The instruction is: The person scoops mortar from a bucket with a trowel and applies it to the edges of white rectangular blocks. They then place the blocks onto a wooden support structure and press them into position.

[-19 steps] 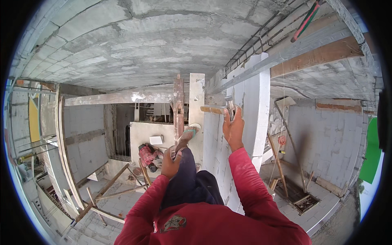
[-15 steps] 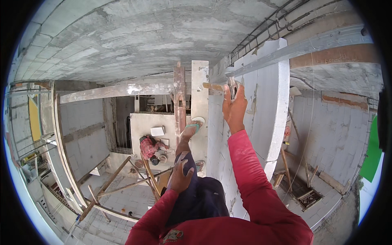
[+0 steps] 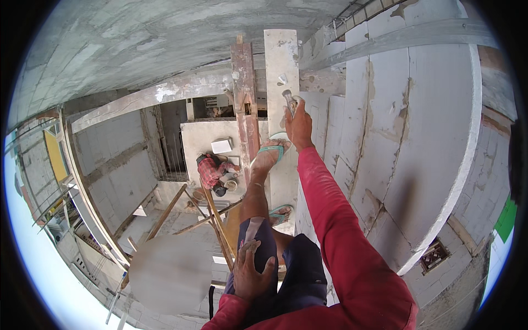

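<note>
My right hand (image 3: 298,126) is closed round a short hand tool (image 3: 289,100) with a greyish, worn end; its exact kind does not show. It is held above the pale plank (image 3: 281,52), just beyond my front foot. On that plank, past the tool, lies a small whitish lump (image 3: 282,79). My left hand (image 3: 253,272) lies with fingers spread on my left thigh, on the dark shorts (image 3: 300,269), holding nothing. My feet, in green-strapped sandals (image 3: 272,151), stand on the plank.
A pale block wall (image 3: 379,121) rises at my right, crossed by a metal beam (image 3: 418,41). A timber post (image 3: 243,82) stands left of the plank. Well below, a person (image 3: 210,171) in a checked shirt crouches by a bucket (image 3: 231,185). A blurred grey spot covers the lower left.
My right hand has brought the tool away from the metal beam to over the plank. My left hand stays on my thigh. The whole view has shifted, showing more of the right wall.
</note>
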{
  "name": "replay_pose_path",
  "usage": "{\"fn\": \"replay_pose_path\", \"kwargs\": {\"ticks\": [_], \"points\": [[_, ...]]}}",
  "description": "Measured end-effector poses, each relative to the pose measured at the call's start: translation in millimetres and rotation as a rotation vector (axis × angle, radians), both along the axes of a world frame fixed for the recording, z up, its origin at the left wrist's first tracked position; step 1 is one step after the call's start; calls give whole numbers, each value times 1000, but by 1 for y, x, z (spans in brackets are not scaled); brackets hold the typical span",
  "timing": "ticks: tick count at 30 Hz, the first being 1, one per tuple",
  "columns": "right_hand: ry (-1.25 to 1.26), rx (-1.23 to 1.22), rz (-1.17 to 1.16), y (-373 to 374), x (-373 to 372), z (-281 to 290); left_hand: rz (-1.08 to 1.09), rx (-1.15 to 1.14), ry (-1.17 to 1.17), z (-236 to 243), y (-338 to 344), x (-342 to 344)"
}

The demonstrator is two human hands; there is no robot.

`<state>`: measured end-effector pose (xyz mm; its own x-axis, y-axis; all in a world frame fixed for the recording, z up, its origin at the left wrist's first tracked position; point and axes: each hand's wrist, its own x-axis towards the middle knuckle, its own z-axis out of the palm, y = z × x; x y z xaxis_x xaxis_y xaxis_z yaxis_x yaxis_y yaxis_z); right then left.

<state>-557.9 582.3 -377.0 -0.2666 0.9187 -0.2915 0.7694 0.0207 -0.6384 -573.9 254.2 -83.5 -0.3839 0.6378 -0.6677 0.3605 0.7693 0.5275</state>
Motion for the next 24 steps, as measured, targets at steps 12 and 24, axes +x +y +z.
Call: {"fn": "replay_pose_path", "kwargs": {"ticks": [12,24], "points": [[456,-431,-33,-89,121,575,-134,462,-94,178,100,10],[131,42,-270,-133,359,766,-396,788,-908,285,99,182]]}}
